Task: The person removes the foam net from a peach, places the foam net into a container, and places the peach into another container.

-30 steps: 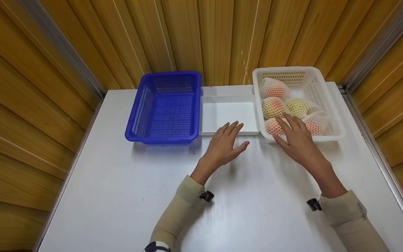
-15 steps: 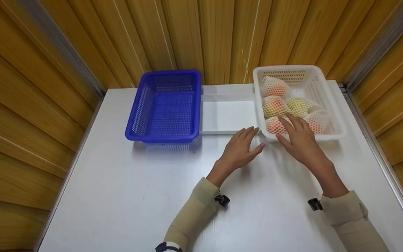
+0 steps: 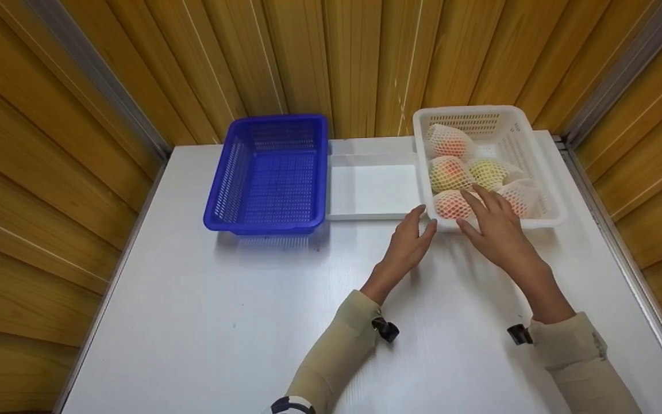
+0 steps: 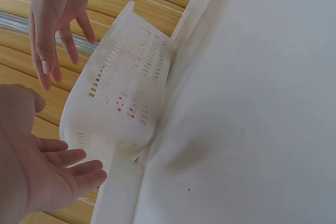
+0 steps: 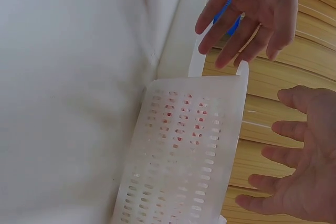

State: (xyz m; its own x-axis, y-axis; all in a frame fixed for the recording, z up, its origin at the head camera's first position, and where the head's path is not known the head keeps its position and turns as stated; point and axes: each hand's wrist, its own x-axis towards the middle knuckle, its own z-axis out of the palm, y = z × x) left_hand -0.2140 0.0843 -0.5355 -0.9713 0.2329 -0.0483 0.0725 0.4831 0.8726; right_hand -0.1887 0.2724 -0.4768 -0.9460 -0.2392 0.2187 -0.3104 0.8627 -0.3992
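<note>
In the head view a white slotted basket (image 3: 548, 198) at the back right holds several round fruits in foam nets. One net-wrapped fruit (image 3: 451, 204) sits in its front left corner; behind it is a fruit in a yellowish net (image 3: 447, 174). Over the basket's front rim hovers my right hand (image 3: 497, 233), fingers spread, gripping nothing. My left hand (image 3: 407, 241) is near the basket's front left corner, fingers loosely extended and holding nothing. The left wrist view shows the left hand (image 4: 47, 177) apart from the basket wall (image 4: 113, 85). In the right wrist view, the right hand (image 5: 304, 156) is likewise apart.
A blue slotted basket (image 3: 209, 221) stands at the back left. Between the two baskets lies a shallow white tray (image 3: 374, 217). Wooden plank walls (image 3: 354, 63) enclose the white table (image 3: 193, 322) at the back and sides.
My left hand has moved right, from in front of the white tray to the white basket's front left corner. The right hand has barely moved. The fruits stay in place.
</note>
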